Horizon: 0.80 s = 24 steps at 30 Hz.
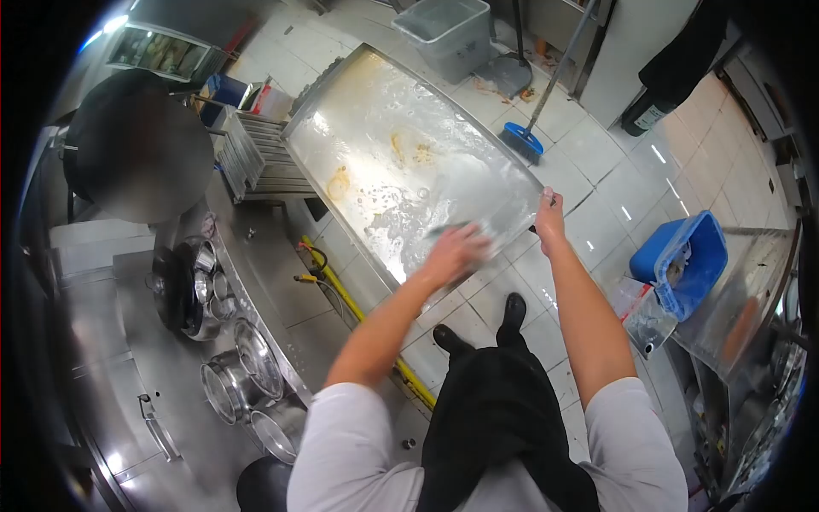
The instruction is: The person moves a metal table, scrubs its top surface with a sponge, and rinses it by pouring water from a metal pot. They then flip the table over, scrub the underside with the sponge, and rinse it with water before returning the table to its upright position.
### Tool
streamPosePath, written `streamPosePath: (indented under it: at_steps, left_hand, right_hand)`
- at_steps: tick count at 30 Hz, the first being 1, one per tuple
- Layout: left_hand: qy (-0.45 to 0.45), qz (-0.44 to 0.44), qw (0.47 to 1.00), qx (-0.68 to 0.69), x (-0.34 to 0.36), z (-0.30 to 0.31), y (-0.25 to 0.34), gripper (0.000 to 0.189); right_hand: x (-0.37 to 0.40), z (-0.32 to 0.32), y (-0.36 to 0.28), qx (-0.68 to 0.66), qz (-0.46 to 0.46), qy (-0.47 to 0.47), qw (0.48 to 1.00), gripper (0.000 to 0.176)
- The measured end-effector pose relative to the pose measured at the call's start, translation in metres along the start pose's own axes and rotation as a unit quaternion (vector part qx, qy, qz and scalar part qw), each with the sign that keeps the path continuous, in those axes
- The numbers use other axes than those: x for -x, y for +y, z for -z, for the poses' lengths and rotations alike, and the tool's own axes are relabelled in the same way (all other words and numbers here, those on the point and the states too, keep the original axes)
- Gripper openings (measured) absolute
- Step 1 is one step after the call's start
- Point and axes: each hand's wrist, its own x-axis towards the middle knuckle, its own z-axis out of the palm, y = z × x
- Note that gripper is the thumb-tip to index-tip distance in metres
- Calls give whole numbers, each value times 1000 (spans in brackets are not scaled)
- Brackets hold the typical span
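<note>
- Silver metal sheet [405, 175], large, wet and rimmed at the edge, occupies the centre of the view in front of the person. Brown marks [339, 183] show on its face. Its support is hidden; whether it sits level cannot be told.
- Left hand [458, 253]: over the wet face, towards the near end. Motion blur covers the fingers; their opening cannot be told. A greyish shape beside them may be a pad, unconfirmed.
- Right hand [550, 218]: fingers closed narrow on the near right corner of the metal sheet. The hold is judged to steady the corner while the left hand works on the face; both hands are set at the near end, within easy reach.
- Orientation: the long axis runs away from the person, slanting to the left. The far short end points towards the upper left, with a metal rack [256, 154] just beside it; the near short end faces the boots [510, 316].
- Surroundings: a blue broom head [522, 142] rests on the tiled floor [589, 158] beyond the right long edge. Steel pots [223, 388] stand on the left, well apart from the sheet. Another person [141, 145] is at the far left; no hands of theirs are visible.
</note>
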Motion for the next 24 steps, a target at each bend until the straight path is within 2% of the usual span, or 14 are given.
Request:
streamPosePath:
  at_steps: [1, 2, 3, 4, 6, 8, 10, 11, 13, 14, 16, 19, 24]
  left_hand:
    - [-35, -25, 998, -42, 41, -2, -16, 37]
    - [-83, -11, 995, -59, 79, 1, -21, 38]
    - [-131, 2, 989, -74, 97, 10, -18, 40]
    - [-135, 0, 988, -75, 94, 9, -20, 40]
    - [-55, -21, 996, -69, 74, -1, -15, 46]
    - [57, -25, 996, -57, 9, -14, -4, 53]
    - [92, 2, 995, -38, -59, -19, 9, 55]
    - [99, -1, 994, -38, -59, -12, 8, 55]
    - [19, -31, 998, -52, -33, 2, 9, 55]
    - [9, -41, 997, -62, 2, 1, 0, 50]
    - [-85, -20, 991, -106, 68, 17, -3, 46]
    - [-70, -34, 990, -116, 70, 15, -1, 55]
    - [99, -47, 992, -65, -84, -3, 17, 52]
  right_hand:
    - [2, -4, -5, -8, -12, 17, 1000, 55]
    - [2, -7, -6, -14, -12, 17, 1000, 55]
    - [0, -9, -3, -17, -16, 34, 999, 55]
    - [0, -11, 1, -20, -21, 51, 998, 55]
    - [-7, -17, 11, -13, -23, 72, 997, 55]
    - [-11, -21, 16, 1, -20, 87, 996, 55]
    - [-12, -19, 18, -17, 1, 83, 996, 55]
    - [-14, -18, 13, -15, 8, 87, 996, 55]
    - [-12, -11, 16, -14, -3, 45, 999, 54]
    - [-10, -11, 15, -16, -7, 50, 999, 54]
    - [-8, -14, 13, -16, -16, 58, 998, 53]
    - [-10, -21, 18, -7, 1, 92, 996, 53]
    - [-18, -18, 22, -28, -2, 80, 996, 56]
